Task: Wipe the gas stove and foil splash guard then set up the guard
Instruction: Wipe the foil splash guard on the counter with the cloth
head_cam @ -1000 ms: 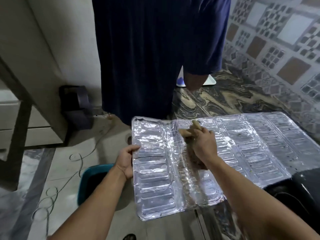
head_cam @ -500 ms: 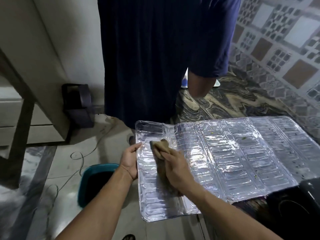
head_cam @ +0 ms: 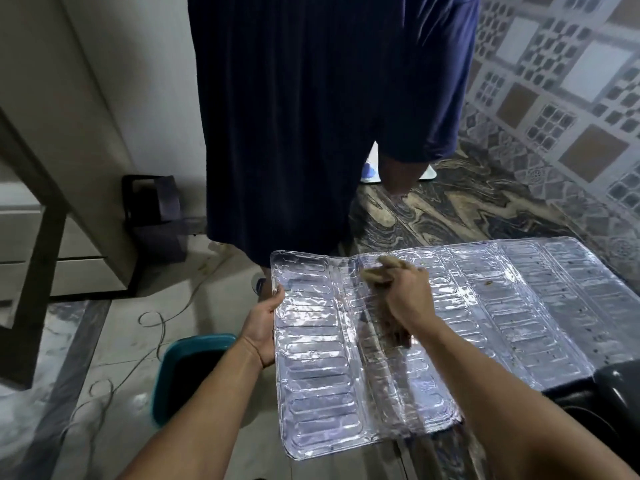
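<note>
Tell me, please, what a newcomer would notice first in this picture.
First the shiny foil splash guard, lying flat across the middle. The right hand presses a brown cloth on it, while the left hand holds its left edge. Behind it stands a person in dark blue clothing.

Both bare forearms reach forward from the bottom of the view. The left hand point(head_cam: 261, 323) is at the left edge of the foil splash guard point(head_cam: 519, 306) and grips it, thumb on top and fingers under the edge. The right hand point(head_cam: 407, 299) is curled around a brown cloth point(head_cam: 388, 271) and presses it down onto the guard's surface, wrist bent slightly.
</note>
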Motion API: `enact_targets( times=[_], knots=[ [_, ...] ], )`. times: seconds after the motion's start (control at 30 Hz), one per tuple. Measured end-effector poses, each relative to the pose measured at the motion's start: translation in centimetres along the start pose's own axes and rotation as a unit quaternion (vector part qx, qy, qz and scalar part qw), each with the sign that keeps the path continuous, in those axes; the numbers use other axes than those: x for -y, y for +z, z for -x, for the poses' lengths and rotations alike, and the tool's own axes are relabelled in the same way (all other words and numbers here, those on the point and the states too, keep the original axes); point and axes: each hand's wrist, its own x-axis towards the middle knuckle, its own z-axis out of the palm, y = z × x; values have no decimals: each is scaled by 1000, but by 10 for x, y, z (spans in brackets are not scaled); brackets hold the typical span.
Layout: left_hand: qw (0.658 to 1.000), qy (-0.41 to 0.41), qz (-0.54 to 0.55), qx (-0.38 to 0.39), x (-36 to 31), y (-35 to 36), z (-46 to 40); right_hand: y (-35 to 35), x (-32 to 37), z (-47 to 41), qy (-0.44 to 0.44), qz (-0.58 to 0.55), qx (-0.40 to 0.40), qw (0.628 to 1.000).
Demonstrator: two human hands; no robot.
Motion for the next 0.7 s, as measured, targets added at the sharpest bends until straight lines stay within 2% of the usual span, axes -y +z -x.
enact_targets(
  times=[0.1, 0.17, 0.37, 0.47, 0.5, 0.53, 0.6, 0.7],
  knots=[
    [1000, -9, -20, -15, -2, 3, -2, -8, -9, -14, 150, -14, 15, 988],
    [999, -16, -30, -4, -5, 6, 0, -4, -3, -21, 165, -15, 35, 986],
    [1000, -15, -20, -13, -11, -2, -10, 14, 37, -19, 19, -39, 97, 994],
    [1000, -15, -13, 5, -9, -1, -10, 20, 46, -17, -88, -59, 142, 984],
    [1000, -10, -14, 7, -9, 0, -8, 21, 43, -18, -91, -60, 139, 984],
    [1000, -8, -16, 9, -9, 1, -6, 21, 40, -20, -79, -54, 108, 990],
    [1000, -6, -18, -3, -9, -2, -6, 22, 27, -26, 0, -19, 36, 999],
    [1000, 0, -23, -6, -10, 0, -5, 25, 23, -33, 101, 53, 54, 992]
  ],
)
